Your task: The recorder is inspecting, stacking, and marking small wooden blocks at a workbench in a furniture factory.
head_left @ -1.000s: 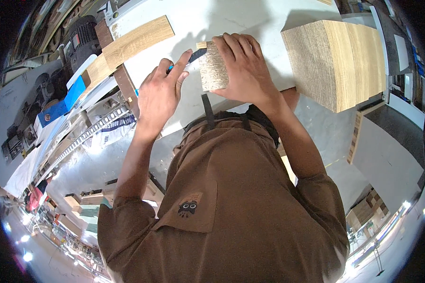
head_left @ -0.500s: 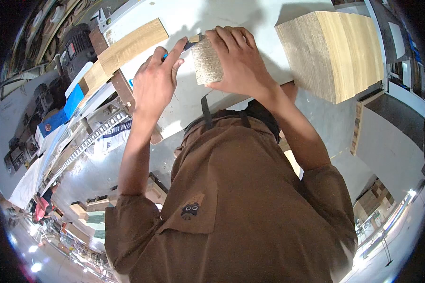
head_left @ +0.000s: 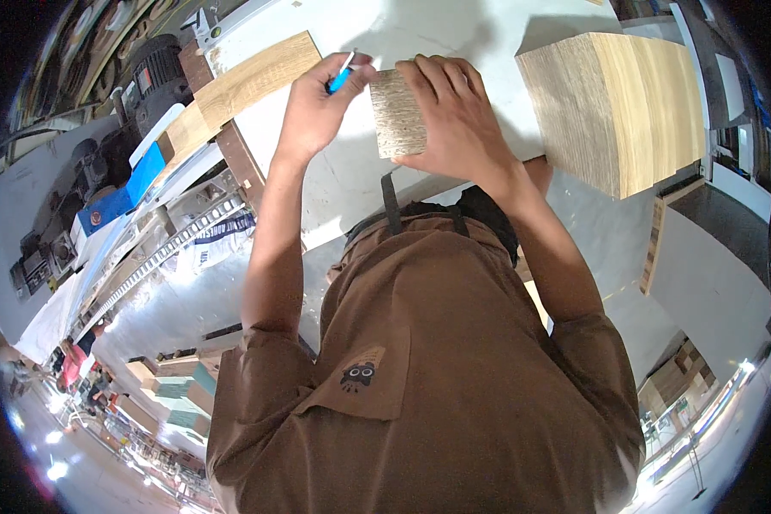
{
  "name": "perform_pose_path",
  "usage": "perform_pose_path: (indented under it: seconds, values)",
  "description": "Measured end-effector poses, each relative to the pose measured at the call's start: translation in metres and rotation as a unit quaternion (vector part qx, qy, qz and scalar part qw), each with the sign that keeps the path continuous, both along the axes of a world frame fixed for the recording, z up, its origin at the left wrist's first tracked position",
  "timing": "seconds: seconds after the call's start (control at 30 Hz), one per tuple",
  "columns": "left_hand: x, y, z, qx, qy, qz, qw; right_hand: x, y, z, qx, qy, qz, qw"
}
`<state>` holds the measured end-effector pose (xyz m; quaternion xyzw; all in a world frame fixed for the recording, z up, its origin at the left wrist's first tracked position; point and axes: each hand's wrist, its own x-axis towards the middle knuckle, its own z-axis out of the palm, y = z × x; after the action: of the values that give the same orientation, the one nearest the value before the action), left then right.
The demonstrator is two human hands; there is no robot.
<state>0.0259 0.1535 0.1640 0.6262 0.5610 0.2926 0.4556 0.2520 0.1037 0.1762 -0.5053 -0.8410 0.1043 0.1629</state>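
My left hand point(head_left: 324, 104) is closed around a slim blue-handled tool point(head_left: 340, 80) with a pale, thin end pointing up. Its exact kind cannot be made out. Just right of it, on the white tabletop point(head_left: 351, 193), stands a block of wood-grain board pieces point(head_left: 398, 118) with a rough, streaky brown-grey face. My right hand point(head_left: 461, 120) grips this block from the right, fingers over its far edge and thumb at the near edge. The left fingertips are close to the block's upper left corner.
A large stack of wood-grain panels point(head_left: 612, 111) stands at the right of the table. Light wood boards point(head_left: 257, 79) lie at the left, by a brown strip point(head_left: 242, 163). Beyond them are a dark motor point(head_left: 157, 73), a blue piece point(head_left: 146, 174) and a white printed bag point(head_left: 218, 244).
My left hand has turned and drawn its fingers in, bringing the blue handle upright into view. The right hand keeps its grip on the block. The whole view has shifted slightly.
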Motion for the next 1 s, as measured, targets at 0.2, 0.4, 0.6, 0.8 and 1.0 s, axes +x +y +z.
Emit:
perform_pose_path:
  seconds: [0.2,0.4,0.6,0.8,1.0]
  values:
    - [0.008,0.002,-0.006,-0.081,-0.106,-0.001,0.991,-0.001,0.001,0.004,-0.004,0.008,0.001,1.000]
    - [0.010,0.001,-0.015,-0.135,-0.205,0.035,0.969,-0.001,-0.004,0.001,0.003,0.002,-0.004,1.000]
    - [0.013,-0.001,-0.014,-0.127,-0.213,0.047,0.968,-0.002,-0.004,0.004,0.000,0.012,-0.001,1.000]
    - [0.001,-0.002,-0.022,-0.155,-0.202,0.149,0.955,-0.002,-0.005,0.002,-0.006,0.010,-0.014,1.000]
    - [-0.025,-0.009,-0.031,0.020,-0.141,0.070,0.987,-0.003,-0.004,0.006,-0.009,0.014,-0.014,1.000]
